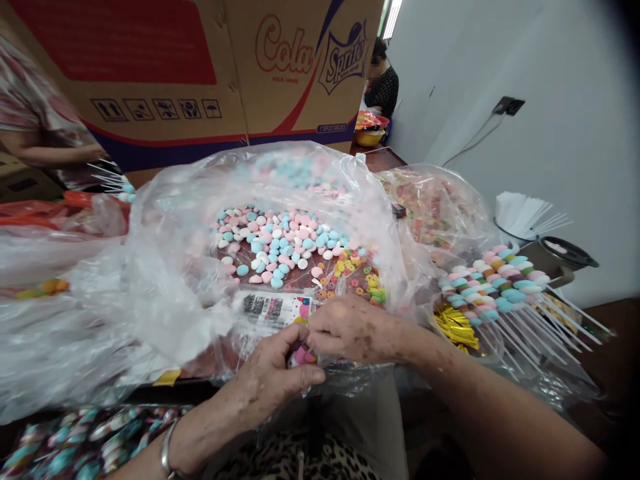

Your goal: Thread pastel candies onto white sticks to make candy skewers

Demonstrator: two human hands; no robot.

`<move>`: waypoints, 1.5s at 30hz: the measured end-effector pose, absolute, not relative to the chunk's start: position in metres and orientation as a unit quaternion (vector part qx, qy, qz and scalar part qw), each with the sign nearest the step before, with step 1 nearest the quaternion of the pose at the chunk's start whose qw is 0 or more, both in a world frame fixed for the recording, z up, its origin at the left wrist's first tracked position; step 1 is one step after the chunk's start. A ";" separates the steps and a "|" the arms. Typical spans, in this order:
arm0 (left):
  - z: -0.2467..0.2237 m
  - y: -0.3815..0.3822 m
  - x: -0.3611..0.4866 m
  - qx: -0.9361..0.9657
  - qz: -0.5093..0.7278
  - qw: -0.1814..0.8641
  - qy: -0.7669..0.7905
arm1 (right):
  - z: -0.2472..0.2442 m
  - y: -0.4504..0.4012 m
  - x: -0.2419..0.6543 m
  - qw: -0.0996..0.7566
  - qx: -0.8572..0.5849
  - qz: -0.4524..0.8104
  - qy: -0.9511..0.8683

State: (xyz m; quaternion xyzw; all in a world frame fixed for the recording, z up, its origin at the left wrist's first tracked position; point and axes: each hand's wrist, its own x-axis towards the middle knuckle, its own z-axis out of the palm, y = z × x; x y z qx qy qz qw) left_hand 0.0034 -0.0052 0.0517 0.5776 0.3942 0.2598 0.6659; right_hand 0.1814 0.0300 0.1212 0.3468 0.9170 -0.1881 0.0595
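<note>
My left hand [270,377], with a bracelet on its wrist, is closed around a small pink, white and yellow packet [303,356]; its contents cannot be made out. My right hand [350,327] meets it from the right, fingers bent and pinched at the packet's top edge. What those fingertips grip is hidden. Just beyond the hands lies a clear printed wrapper [273,307] with a barcode-like label. Past it, pink, blue and white round candies [280,250] are spread inside a large opened clear plastic bag [170,200]. Small yellow, green and orange ring candies [373,283] sit at the right.
Skewered marshmallow-like candies on white sticks [495,283] lie at right beside gold twist ties [455,327]. White sticks [520,210] stand behind them. A large cardboard box [240,133] blocks the back. Wrapped candies [75,440] fill the lower left. Two other people are beyond.
</note>
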 end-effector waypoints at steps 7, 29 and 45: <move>0.063 -0.005 -0.005 0.440 0.271 0.776 0.362 | 0.123 0.035 0.184 0.040 0.334 -0.236 0.912; 0.059 -0.002 0.006 0.468 0.384 0.618 0.501 | 0.091 0.023 0.187 -0.273 0.463 -0.423 0.729; 0.064 0.004 -0.001 0.354 0.371 0.775 0.369 | 0.057 0.004 0.174 -0.410 0.447 -0.457 0.650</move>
